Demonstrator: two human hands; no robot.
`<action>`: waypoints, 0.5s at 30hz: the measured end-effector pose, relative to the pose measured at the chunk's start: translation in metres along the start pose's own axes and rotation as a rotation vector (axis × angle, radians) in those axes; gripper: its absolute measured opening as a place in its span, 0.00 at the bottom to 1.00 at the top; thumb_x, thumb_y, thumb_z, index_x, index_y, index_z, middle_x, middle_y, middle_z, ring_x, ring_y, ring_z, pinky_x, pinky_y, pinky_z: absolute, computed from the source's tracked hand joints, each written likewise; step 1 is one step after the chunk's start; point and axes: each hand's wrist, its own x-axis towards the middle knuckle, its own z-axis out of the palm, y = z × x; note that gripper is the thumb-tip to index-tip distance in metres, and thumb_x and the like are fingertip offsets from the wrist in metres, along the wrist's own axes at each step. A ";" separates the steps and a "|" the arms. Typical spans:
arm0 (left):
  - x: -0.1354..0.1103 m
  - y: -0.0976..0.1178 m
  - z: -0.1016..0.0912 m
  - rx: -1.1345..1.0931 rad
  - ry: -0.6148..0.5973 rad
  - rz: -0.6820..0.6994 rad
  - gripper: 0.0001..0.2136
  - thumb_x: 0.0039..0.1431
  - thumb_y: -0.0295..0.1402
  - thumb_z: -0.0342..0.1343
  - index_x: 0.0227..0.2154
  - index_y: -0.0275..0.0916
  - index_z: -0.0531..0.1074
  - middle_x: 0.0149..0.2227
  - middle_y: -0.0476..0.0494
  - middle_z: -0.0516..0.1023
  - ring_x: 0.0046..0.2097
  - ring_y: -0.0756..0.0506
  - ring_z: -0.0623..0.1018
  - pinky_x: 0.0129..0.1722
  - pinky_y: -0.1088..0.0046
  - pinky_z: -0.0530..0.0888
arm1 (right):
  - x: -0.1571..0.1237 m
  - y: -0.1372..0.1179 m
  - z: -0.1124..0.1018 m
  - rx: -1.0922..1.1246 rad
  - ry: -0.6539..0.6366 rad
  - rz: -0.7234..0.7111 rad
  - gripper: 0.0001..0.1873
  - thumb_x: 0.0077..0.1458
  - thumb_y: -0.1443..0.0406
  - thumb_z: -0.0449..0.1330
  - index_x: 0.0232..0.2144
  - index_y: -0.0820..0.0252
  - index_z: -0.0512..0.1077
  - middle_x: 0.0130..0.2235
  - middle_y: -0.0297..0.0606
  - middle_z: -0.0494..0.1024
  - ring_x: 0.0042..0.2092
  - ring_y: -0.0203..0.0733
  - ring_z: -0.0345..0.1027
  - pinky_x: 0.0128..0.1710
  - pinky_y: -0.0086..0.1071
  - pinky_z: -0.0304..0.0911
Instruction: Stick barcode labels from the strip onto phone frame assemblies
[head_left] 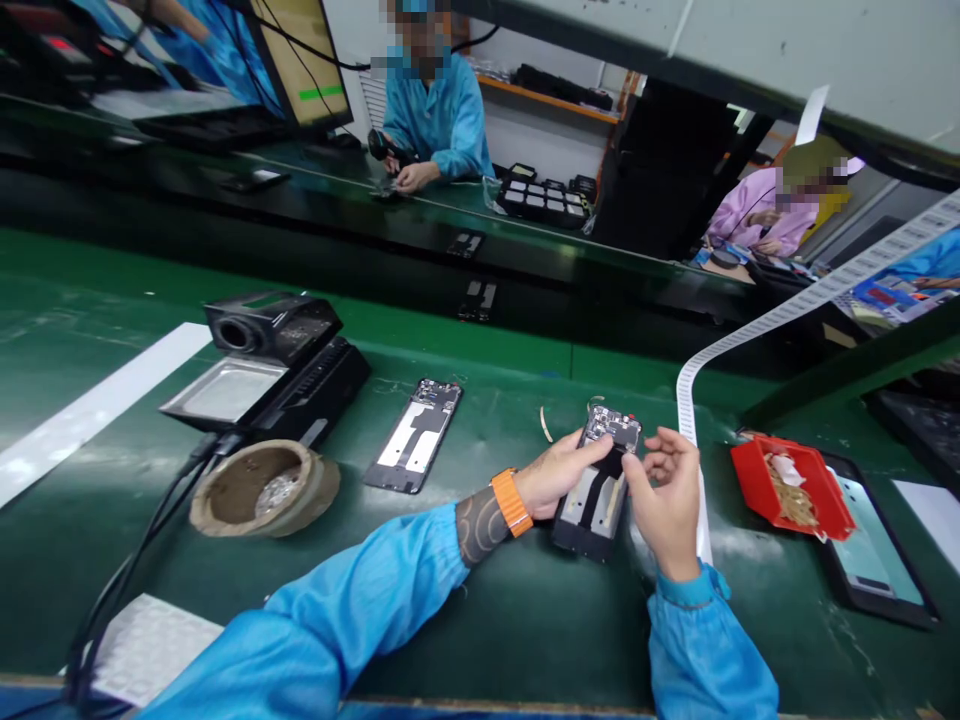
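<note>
An opened phone body (600, 480) with its circuit board showing lies on the green bench mat (525, 620) in front of me. My left hand (559, 472) grips its left side, fingers curled round the edge. My right hand (667, 495) rests on its right side, thumb and fingers pinched close over the board; whether something small sits in them I cannot make out. A second opened phone body (416, 435) lies flat to the left, untouched.
A black heater station with a metal plate (262, 365) and a brown bowl (259, 490) sit left. A red tray of small parts (791, 485) and a phone screen (874, 545) lie right. A white label strip (757, 335) curves overhead. Two people work across the conveyor (375, 230).
</note>
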 end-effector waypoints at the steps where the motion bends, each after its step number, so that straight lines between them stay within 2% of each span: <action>1: -0.001 0.002 0.000 -0.001 -0.015 0.000 0.21 0.54 0.39 0.65 0.48 0.37 0.70 0.36 0.42 0.79 0.32 0.46 0.78 0.35 0.70 0.74 | 0.001 0.002 0.001 0.028 -0.054 0.016 0.30 0.49 0.58 0.68 0.53 0.55 0.64 0.45 0.39 0.73 0.35 0.38 0.68 0.35 0.33 0.67; 3: -0.004 0.005 -0.002 0.006 -0.074 -0.013 0.23 0.50 0.33 0.65 0.50 0.38 0.69 0.36 0.43 0.79 0.31 0.45 0.79 0.34 0.67 0.75 | 0.003 0.005 0.002 0.088 -0.182 0.078 0.30 0.48 0.58 0.68 0.53 0.56 0.66 0.45 0.40 0.75 0.37 0.40 0.70 0.35 0.34 0.68; 5: -0.005 0.005 -0.004 0.019 -0.147 -0.046 0.30 0.44 0.26 0.63 0.53 0.40 0.66 0.35 0.44 0.79 0.29 0.43 0.79 0.34 0.62 0.76 | 0.005 0.008 0.002 0.124 -0.232 0.127 0.26 0.50 0.56 0.67 0.49 0.57 0.68 0.42 0.40 0.78 0.37 0.41 0.71 0.34 0.34 0.68; 7: -0.005 0.003 -0.004 0.045 -0.184 -0.075 0.35 0.38 0.21 0.60 0.55 0.43 0.62 0.34 0.45 0.79 0.28 0.42 0.80 0.32 0.59 0.77 | 0.006 0.009 0.001 0.128 -0.185 0.142 0.22 0.52 0.54 0.66 0.45 0.58 0.70 0.38 0.40 0.78 0.36 0.42 0.72 0.32 0.34 0.68; 9: -0.004 -0.001 -0.003 0.086 -0.169 -0.084 0.34 0.38 0.20 0.59 0.53 0.42 0.62 0.32 0.46 0.79 0.27 0.42 0.80 0.32 0.60 0.77 | 0.006 0.007 0.001 0.111 -0.123 0.137 0.19 0.54 0.53 0.64 0.43 0.58 0.70 0.37 0.40 0.78 0.36 0.42 0.72 0.32 0.34 0.68; 11: -0.003 -0.004 -0.002 0.115 -0.145 -0.079 0.27 0.44 0.24 0.62 0.50 0.40 0.65 0.30 0.45 0.78 0.27 0.43 0.79 0.30 0.63 0.77 | 0.006 0.005 0.000 0.084 -0.098 0.124 0.18 0.56 0.52 0.62 0.42 0.59 0.71 0.36 0.40 0.78 0.36 0.43 0.72 0.34 0.35 0.68; 13: -0.003 -0.006 0.000 0.122 -0.137 -0.063 0.22 0.49 0.33 0.65 0.47 0.39 0.66 0.29 0.45 0.77 0.27 0.45 0.79 0.29 0.66 0.77 | 0.005 0.005 0.000 0.057 -0.065 0.102 0.19 0.57 0.52 0.61 0.43 0.59 0.70 0.37 0.40 0.77 0.37 0.43 0.72 0.36 0.36 0.68; 15: -0.002 -0.005 0.000 0.122 -0.134 -0.053 0.22 0.51 0.41 0.66 0.45 0.39 0.66 0.29 0.45 0.76 0.26 0.45 0.78 0.28 0.67 0.76 | 0.004 0.007 -0.001 0.034 0.022 0.051 0.19 0.57 0.53 0.60 0.45 0.60 0.68 0.38 0.40 0.76 0.38 0.42 0.71 0.37 0.36 0.67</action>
